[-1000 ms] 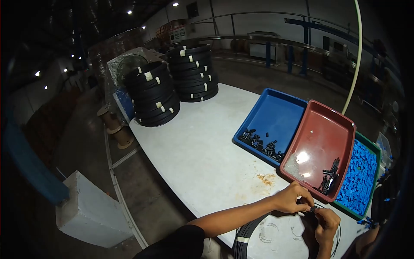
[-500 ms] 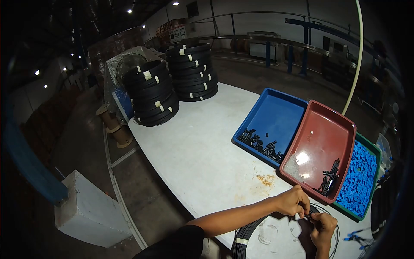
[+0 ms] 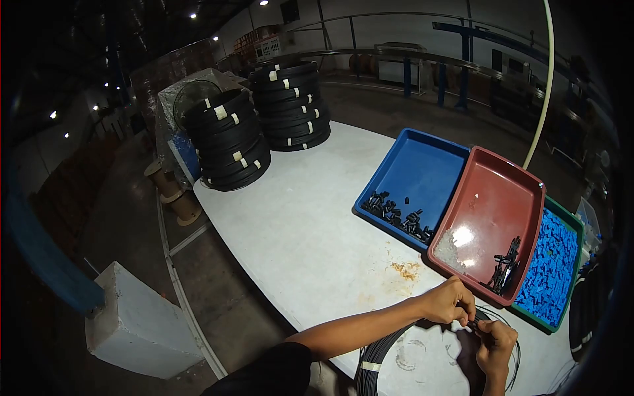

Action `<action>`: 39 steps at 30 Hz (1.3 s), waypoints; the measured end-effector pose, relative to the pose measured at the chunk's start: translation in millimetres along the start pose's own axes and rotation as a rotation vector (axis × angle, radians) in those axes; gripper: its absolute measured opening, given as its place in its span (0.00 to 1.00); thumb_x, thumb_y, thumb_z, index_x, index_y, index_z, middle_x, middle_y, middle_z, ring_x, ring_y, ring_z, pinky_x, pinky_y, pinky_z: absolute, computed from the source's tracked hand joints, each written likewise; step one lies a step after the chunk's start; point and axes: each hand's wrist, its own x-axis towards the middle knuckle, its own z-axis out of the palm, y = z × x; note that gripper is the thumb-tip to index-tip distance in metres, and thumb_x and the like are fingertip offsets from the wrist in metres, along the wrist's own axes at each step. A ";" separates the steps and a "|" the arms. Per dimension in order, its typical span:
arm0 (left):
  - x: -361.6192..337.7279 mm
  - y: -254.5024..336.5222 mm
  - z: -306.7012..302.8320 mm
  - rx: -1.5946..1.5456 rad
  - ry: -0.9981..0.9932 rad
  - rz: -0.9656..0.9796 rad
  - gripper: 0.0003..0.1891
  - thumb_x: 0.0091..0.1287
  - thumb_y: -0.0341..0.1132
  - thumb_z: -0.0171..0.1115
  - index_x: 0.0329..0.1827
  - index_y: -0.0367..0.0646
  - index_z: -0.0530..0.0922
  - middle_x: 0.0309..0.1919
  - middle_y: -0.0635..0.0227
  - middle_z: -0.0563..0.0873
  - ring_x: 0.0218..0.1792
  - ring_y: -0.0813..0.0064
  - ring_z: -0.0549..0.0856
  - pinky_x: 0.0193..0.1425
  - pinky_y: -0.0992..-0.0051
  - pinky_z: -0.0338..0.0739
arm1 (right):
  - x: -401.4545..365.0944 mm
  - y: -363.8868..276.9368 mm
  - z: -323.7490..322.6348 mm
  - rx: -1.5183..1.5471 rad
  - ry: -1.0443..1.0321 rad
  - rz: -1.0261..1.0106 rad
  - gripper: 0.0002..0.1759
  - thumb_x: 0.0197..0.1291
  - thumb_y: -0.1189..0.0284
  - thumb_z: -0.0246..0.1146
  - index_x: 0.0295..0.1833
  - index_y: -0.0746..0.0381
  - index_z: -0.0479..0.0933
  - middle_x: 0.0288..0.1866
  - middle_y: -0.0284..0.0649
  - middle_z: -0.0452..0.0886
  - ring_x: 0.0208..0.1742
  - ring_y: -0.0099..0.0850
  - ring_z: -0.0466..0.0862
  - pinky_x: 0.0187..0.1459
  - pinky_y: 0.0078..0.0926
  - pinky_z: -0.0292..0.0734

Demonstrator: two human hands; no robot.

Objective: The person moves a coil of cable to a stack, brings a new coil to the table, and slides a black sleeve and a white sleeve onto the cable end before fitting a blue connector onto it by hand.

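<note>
My left hand (image 3: 444, 302) and my right hand (image 3: 496, 343) are close together over the near end of the counter (image 3: 297, 231). The fingers of both are pinched on a small dark piece (image 3: 471, 325) between them, too small for me to make out exactly. It is at the upper part of the coil of black cable (image 3: 383, 348), which lies on the counter under my hands, a band of pale tape (image 3: 370, 366) around its left side. Loose strands curve out past my right hand.

Just beyond my hands is the red tray (image 3: 489, 198), with black pieces (image 3: 505, 267) and clear bits (image 3: 449, 251) in its near end. The blue tray (image 3: 422, 171) sits to its left, holding short black parts (image 3: 396, 214), and the green tray (image 3: 580, 247) to its right, filled with bright blue parts (image 3: 545, 270). A brownish stain (image 3: 405, 270) marks the counter near the red tray. Two stacks of taped black coils (image 3: 228, 142) stand at the far end.
</note>
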 end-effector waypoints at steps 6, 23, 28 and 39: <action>1.0 -2.3 0.5 -0.013 -0.007 -0.032 0.09 0.49 0.13 0.62 0.31 0.29 0.87 0.28 0.56 0.89 0.28 0.70 0.91 0.32 0.75 0.84 | 4.0 -0.3 -3.0 -0.009 -0.013 -0.014 0.11 0.39 0.93 0.59 0.31 0.71 0.77 0.31 0.50 0.88 0.31 0.41 0.91 0.35 0.30 0.87; 1.8 -0.3 -0.3 0.037 -0.017 -0.009 0.08 0.51 0.14 0.63 0.31 0.30 0.87 0.28 0.57 0.89 0.28 0.70 0.92 0.34 0.75 0.84 | 5.4 -0.1 -5.7 -0.017 -0.047 -0.020 0.12 0.42 0.97 0.58 0.30 0.72 0.76 0.31 0.49 0.88 0.34 0.38 0.92 0.38 0.28 0.89; 0.8 1.5 0.0 0.079 -0.043 0.003 0.08 0.51 0.14 0.63 0.31 0.30 0.87 0.28 0.57 0.89 0.28 0.70 0.91 0.33 0.75 0.84 | 6.0 -3.1 -6.0 -0.002 -0.049 -0.001 0.12 0.42 0.97 0.58 0.30 0.71 0.76 0.31 0.49 0.88 0.34 0.39 0.92 0.37 0.29 0.89; 0.3 0.9 0.0 0.054 -0.039 0.006 0.09 0.50 0.12 0.62 0.31 0.30 0.87 0.27 0.57 0.89 0.27 0.70 0.91 0.32 0.74 0.84 | 4.9 -2.2 -5.0 -0.028 -0.031 -0.014 0.12 0.39 0.92 0.59 0.31 0.69 0.78 0.29 0.48 0.88 0.29 0.40 0.90 0.33 0.29 0.85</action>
